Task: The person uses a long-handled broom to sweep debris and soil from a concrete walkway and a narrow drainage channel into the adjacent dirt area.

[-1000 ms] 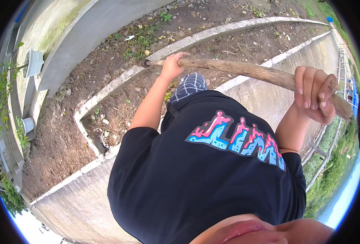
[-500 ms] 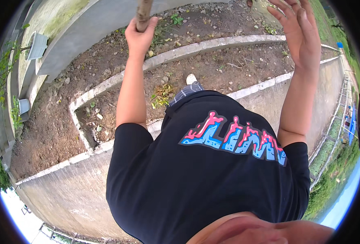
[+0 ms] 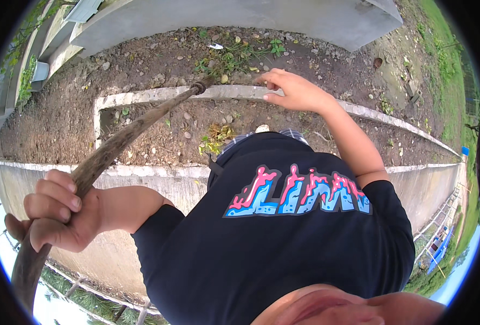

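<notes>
A long, weathered wooden tool handle (image 3: 137,127) slants across the left side of the view. My left hand (image 3: 66,211) has its fingers wrapped round it near the lower left. At its far end a dark collar (image 3: 198,88) shows over the pale concrete curb, close to green weeds (image 3: 226,59); the working end of the tool cannot be made out. My right hand (image 3: 297,91) is held out over the curb with its fingers apart and holds nothing. A gap separates it from the handle's far end.
A low concrete curb (image 3: 375,115) borders the soil bed (image 3: 159,132), where yellow-green leaves (image 3: 216,138) lie. Beyond stands a grey wall (image 3: 240,13). White planters, one a pot (image 3: 40,71), stand at the left. Stones dot the soil.
My left hand has come down and left, and the wooden handle now slants with its far end near the curb. My right hand has lowered and moved inward from the upper right.
</notes>
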`<state>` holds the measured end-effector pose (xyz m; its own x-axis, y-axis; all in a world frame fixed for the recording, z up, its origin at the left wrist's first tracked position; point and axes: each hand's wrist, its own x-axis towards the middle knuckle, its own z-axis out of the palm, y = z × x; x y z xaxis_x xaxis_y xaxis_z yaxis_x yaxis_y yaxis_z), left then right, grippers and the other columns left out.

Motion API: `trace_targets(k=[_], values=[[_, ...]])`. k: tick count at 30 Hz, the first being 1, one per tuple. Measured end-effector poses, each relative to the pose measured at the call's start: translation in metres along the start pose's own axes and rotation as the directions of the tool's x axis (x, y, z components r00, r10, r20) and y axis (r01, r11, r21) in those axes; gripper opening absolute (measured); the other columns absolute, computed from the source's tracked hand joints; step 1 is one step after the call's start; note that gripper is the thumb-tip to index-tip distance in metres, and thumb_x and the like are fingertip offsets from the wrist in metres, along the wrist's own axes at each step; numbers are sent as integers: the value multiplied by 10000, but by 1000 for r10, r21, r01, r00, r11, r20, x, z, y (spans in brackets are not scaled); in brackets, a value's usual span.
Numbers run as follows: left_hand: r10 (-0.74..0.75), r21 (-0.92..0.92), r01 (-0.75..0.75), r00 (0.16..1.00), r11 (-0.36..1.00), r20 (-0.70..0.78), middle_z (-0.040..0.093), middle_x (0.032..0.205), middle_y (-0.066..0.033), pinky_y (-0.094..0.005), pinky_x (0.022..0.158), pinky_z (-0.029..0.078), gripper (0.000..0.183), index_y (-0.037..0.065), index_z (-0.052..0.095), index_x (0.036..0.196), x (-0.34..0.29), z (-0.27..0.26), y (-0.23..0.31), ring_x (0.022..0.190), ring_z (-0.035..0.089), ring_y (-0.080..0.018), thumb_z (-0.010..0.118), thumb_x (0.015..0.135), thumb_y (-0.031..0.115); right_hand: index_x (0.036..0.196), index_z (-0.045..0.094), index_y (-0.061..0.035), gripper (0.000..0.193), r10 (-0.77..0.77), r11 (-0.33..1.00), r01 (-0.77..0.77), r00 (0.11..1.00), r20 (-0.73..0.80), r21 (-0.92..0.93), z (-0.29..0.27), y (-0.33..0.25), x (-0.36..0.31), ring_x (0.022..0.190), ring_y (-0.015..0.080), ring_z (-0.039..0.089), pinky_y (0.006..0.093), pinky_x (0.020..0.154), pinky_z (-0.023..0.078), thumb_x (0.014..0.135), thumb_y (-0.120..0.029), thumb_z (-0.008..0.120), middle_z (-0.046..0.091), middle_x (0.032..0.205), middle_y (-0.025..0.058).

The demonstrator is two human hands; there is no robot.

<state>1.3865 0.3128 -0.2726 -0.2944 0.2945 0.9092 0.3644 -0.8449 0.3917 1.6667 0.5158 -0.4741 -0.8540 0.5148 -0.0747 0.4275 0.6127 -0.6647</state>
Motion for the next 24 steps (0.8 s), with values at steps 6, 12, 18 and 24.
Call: trace_targets(k=[6, 12, 18, 24], values=[[66, -122, -60, 997, 991, 40, 364, 490, 85, -167, 426, 376, 101, 143, 595, 838, -6, 55, 79, 402, 453, -21, 554, 850, 235, 1430, 226, -118, 932, -576, 809, 580, 815, 63, -98, 61, -23, 97, 1166, 344, 423, 432, 939, 383, 688, -328, 750, 394, 1258, 174], [112, 165, -99, 991, 981, -74, 446, 543, 85, -191, 397, 423, 269, 116, 567, 992, -23, 99, 131, 397, 429, -30, 511, 893, 360, 717, 562, -133, 127, -831, 555, 776, 535, 155, 298, 112, -50, 138, 648, 298, 586, 426, 553, 450, 617, -180, 623, 572, 636, 70], [313, 411, -263, 948, 873, -57, 411, 531, 70, -184, 394, 395, 169, 96, 525, 902, -34, 177, 145, 396, 419, -37, 467, 908, 255, 700, 565, -125, 135, -865, 485, 784, 494, 84, 388, 161, -25, 199, 697, 312, 593, 434, 592, 455, 600, -165, 646, 581, 671, 81], [380, 693, -57, 867, 718, -322, 353, 488, 78, -178, 393, 364, 164, 154, 483, 704, -77, 182, 89, 374, 413, -40, 520, 860, 188, 747, 612, -109, 142, -705, 703, 644, 688, 174, 302, 226, 60, 259, 846, 283, 592, 429, 744, 431, 635, -177, 668, 613, 770, 79]])
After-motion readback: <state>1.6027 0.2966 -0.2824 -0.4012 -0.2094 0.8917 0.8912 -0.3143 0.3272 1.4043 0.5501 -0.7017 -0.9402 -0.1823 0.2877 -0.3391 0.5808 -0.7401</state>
